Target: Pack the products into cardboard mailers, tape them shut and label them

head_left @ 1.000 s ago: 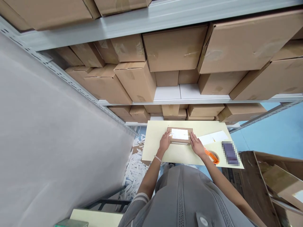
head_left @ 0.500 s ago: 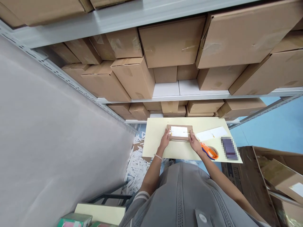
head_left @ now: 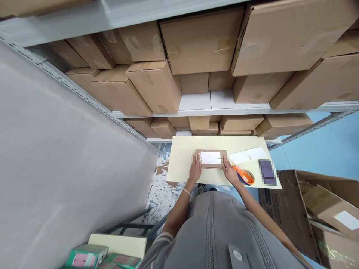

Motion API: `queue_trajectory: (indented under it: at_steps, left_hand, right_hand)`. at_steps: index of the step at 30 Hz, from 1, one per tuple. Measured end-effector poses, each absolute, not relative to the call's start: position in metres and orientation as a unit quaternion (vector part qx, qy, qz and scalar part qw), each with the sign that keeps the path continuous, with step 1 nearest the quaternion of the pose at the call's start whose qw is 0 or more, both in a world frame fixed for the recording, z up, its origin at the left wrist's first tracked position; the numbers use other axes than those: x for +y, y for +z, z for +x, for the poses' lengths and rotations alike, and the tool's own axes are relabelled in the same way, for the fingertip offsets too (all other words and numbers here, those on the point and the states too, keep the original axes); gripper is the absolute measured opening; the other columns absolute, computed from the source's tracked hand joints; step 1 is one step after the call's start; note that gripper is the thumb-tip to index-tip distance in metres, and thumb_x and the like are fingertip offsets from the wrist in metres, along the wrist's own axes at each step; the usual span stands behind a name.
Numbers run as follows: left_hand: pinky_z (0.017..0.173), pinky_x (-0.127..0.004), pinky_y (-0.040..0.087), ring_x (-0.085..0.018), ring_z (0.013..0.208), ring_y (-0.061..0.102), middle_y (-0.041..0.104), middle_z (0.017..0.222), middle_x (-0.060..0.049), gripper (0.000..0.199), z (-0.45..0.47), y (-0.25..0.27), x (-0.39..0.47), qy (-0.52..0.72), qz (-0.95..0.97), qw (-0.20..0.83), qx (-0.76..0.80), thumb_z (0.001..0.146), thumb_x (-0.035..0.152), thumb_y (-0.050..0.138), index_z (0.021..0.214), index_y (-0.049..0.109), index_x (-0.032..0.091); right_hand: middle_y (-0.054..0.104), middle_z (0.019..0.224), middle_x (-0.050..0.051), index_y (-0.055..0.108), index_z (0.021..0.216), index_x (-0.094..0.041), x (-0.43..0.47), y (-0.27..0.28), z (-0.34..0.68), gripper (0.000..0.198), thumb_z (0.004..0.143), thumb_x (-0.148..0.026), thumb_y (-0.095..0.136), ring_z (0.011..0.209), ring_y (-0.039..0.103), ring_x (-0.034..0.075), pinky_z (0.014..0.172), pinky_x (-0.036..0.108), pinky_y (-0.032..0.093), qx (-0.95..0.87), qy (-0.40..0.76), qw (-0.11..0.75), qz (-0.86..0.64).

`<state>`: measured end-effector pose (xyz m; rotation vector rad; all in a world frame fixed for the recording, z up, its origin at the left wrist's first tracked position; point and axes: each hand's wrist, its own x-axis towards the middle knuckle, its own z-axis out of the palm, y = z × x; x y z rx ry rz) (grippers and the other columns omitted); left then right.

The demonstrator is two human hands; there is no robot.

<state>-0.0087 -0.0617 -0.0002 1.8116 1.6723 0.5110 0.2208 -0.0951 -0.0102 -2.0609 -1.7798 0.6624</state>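
on the pale counter (head_left: 182, 164), a small flat cardboard box (head_left: 211, 159) with a white label on its top face lies near the middle, closer to the far edge than to the near one. bare counter surface lies to the left of the box up to the left edge, and a narrower bare strip runs along the near edge in front of it. the left hand (head_left: 195, 171) rests against the left end of the box, fingers extended along that end; the right hand (head_left: 228, 172) rests against the right end in the same way. both hands are mostly flat and pressed to the box rather than closed around it. just beside the right hand sits an orange tape dispenser (head_left: 244, 175), with white paper sheets (head_left: 248, 155) beyond it and a blurred dark object (head_left: 267, 172) further right, so the right side of the counter is occupied. shelving (head_left: 196, 112) loaded with cardboard cartons stands directly behind the far edge. shredded white paper (head_left: 161, 190) covers the floor to the left, and an open carton (head_left: 297, 209) stands to the right. the long axis of the box runs left to right, parallel to the near edge, with the label facing up.
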Motion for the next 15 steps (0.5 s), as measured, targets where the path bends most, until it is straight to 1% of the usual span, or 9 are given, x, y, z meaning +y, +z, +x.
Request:
queue_trajectory:
  at_steps: [2,4,7,10,12,14,15]
  left_hand:
    - [0.122,-0.049,0.023,-0.027,0.152,0.013,0.012,0.165,-0.009,0.058,0.001,0.002,-0.063,0.163,0.718,0.216,0.641,0.101,0.033,0.032,0.156,0.025,0.02]
    - [0.124,-0.051,0.014,-0.027,0.153,0.009,0.017,0.164,-0.01,0.06,0.009,0.003,-0.065,0.137,0.749,0.159,0.629,0.1,0.036,0.035,0.156,0.025,0.016]
    - [0.125,-0.05,0.014,-0.026,0.153,0.012,0.024,0.163,-0.009,0.062,0.014,0.006,-0.067,0.112,0.774,0.136,0.608,0.1,0.04,0.034,0.156,0.024,0.017]
    - [0.124,-0.052,0.014,-0.026,0.153,0.013,0.025,0.162,-0.008,0.06,0.013,0.009,-0.067,0.1,0.783,0.128,0.601,0.101,0.04,0.032,0.156,0.026,0.019]
    - [0.124,-0.052,0.015,-0.026,0.153,0.013,0.025,0.163,-0.008,0.059,0.011,0.011,-0.067,0.098,0.786,0.125,0.597,0.101,0.04,0.033,0.156,0.026,0.02]
    - [0.124,-0.051,0.016,-0.026,0.153,0.013,0.025,0.163,-0.008,0.059,0.011,0.011,-0.066,0.1,0.786,0.124,0.597,0.1,0.039,0.034,0.156,0.027,0.019]
    - [0.124,-0.051,0.017,-0.026,0.153,0.013,0.025,0.162,-0.009,0.059,0.011,0.011,-0.066,0.101,0.785,0.124,0.599,0.1,0.039,0.034,0.156,0.027,0.019]
  right_hand:
    - [0.043,0.154,0.012,0.015,0.16,-0.024,-0.093,-0.009,0.221,0.062,0.1,-0.039,0.024,0.125,0.059,0.031,0.092,0.042,0.055,-0.625,0.238,0.16,-0.726]
    - [0.043,0.154,0.012,0.017,0.159,-0.024,-0.091,-0.009,0.222,0.062,0.1,-0.039,0.024,0.126,0.057,0.03,0.093,0.042,0.054,-0.625,0.248,0.163,-0.722]
    - [0.045,0.152,0.011,0.023,0.158,-0.025,-0.093,-0.008,0.229,0.061,0.099,-0.041,0.028,0.129,0.054,0.028,0.096,0.041,0.052,-0.631,0.262,0.194,-0.704]
    - [0.048,0.148,0.012,0.034,0.153,-0.022,-0.102,-0.01,0.245,0.06,0.097,-0.042,0.036,0.126,0.055,0.028,0.096,0.038,0.05,-0.602,0.23,0.218,-0.732]
    - [0.055,0.139,0.015,0.047,0.144,-0.018,-0.113,-0.014,0.261,0.054,0.095,-0.04,0.04,0.118,0.059,0.029,0.093,0.038,0.049,-0.547,0.192,0.187,-0.793]
    - [0.061,0.127,0.017,0.057,0.13,-0.014,-0.124,-0.02,0.277,0.045,0.093,-0.037,0.046,0.113,0.06,0.03,0.093,0.038,0.047,-0.498,0.165,0.121,-0.843]
    - [0.062,0.123,0.018,0.059,0.125,-0.013,-0.13,-0.025,0.284,0.041,0.091,-0.035,0.05,0.115,0.059,0.03,0.093,0.037,0.047,-0.487,0.16,0.086,-0.855]
